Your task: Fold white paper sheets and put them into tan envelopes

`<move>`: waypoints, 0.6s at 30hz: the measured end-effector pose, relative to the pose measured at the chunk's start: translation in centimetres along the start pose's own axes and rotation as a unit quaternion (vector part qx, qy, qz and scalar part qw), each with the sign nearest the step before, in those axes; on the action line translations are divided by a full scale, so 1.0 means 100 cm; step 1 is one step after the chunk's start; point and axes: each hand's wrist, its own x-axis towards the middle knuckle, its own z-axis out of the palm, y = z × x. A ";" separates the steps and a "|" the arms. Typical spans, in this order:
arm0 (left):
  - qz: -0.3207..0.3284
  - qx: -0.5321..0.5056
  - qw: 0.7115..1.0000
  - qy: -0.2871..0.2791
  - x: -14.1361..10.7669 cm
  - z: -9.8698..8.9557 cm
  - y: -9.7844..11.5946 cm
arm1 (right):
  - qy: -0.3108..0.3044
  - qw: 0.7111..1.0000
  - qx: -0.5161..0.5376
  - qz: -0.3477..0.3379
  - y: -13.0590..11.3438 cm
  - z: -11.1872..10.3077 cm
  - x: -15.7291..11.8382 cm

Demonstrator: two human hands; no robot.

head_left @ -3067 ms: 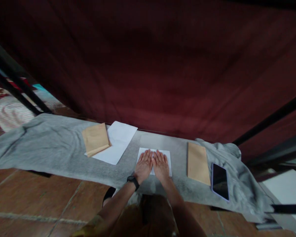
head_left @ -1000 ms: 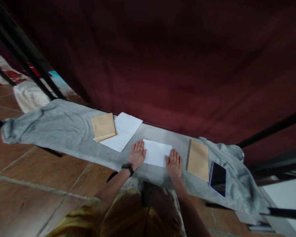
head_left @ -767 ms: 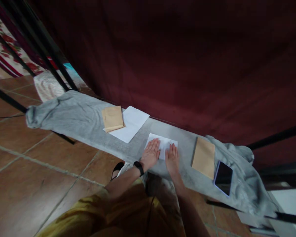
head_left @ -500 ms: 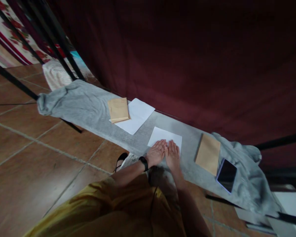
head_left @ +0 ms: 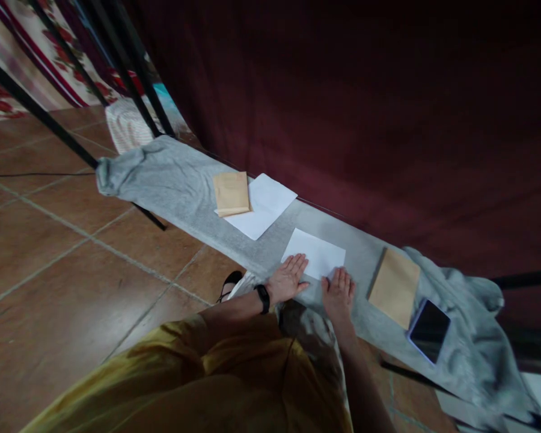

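Note:
A white sheet of paper (head_left: 320, 251) lies on the grey cloth in front of me. My left hand (head_left: 288, 278), with a black band at the wrist, rests flat on the sheet's near left corner, thumb out to the side. At the near right corner lies my right hand (head_left: 339, 293), palm down with fingers stretched, touching the edge. The two hands are apart and neither holds anything. Up and to the left, a larger white paper (head_left: 270, 204) lies partly beneath a brown paper packet (head_left: 232, 193).
The grey cloth (head_left: 184, 198) covers a long narrow bench. Right of my hands lie a brown rectangular pad (head_left: 395, 287) and a dark-screened phone (head_left: 430, 331). A dark red curtain (head_left: 342, 120) hangs behind the bench. Black poles (head_left: 49, 120) stand at the left.
My hands have moved apart, from side by side at the sheet's middle to its near left and near right corners. The whole view has shifted slightly.

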 end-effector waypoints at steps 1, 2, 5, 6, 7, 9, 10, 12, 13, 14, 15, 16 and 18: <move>0.002 0.004 1.000 -0.004 0.001 -0.001 0.000 | 0.000 1.000 -0.001 0.010 -0.002 0.001 0.002; 0.005 0.007 1.000 -0.009 0.002 -0.003 0.001 | -0.003 1.000 0.004 0.016 -0.005 0.002 0.006; 0.012 0.010 1.000 -0.019 0.004 -0.007 0.002 | -0.020 0.999 0.038 0.001 -0.017 0.004 0.024; 0.013 0.010 1.000 -0.022 0.004 -0.008 0.002 | -0.029 0.998 0.050 -0.014 -0.022 0.005 0.032; 0.014 0.011 1.000 -0.023 0.004 -0.008 0.001 | -0.041 0.997 0.059 -0.033 -0.027 0.006 0.039; 0.019 0.010 1.000 -0.021 0.003 -0.009 0.000 | -0.066 0.994 0.062 -0.067 -0.035 0.009 0.051; 0.022 0.008 1.000 -0.016 0.003 -0.009 -0.001 | -0.077 0.992 0.058 -0.077 -0.038 0.010 0.055; 0.021 0.002 1.000 -0.002 0.004 -0.008 -0.005 | -0.091 0.992 0.045 -0.074 -0.042 0.013 0.061; 0.015 -0.002 1.000 0.007 0.007 -0.007 -0.007 | -0.093 0.993 0.040 -0.065 -0.043 0.014 0.063; 0.003 -0.005 1.000 0.016 0.011 -0.006 -0.010 | -0.094 0.993 0.037 -0.060 -0.043 0.016 0.065; -0.009 -0.007 1.000 0.020 0.016 -0.004 -0.013 | -0.095 0.993 0.036 -0.053 -0.044 0.018 0.067; -0.019 -0.009 1.000 0.019 0.023 -0.003 -0.016 | -0.095 0.994 0.038 -0.048 -0.044 0.020 0.069; -0.029 -0.014 0.999 0.011 0.041 0.000 -0.021 | -0.094 0.994 0.043 -0.038 -0.043 0.022 0.073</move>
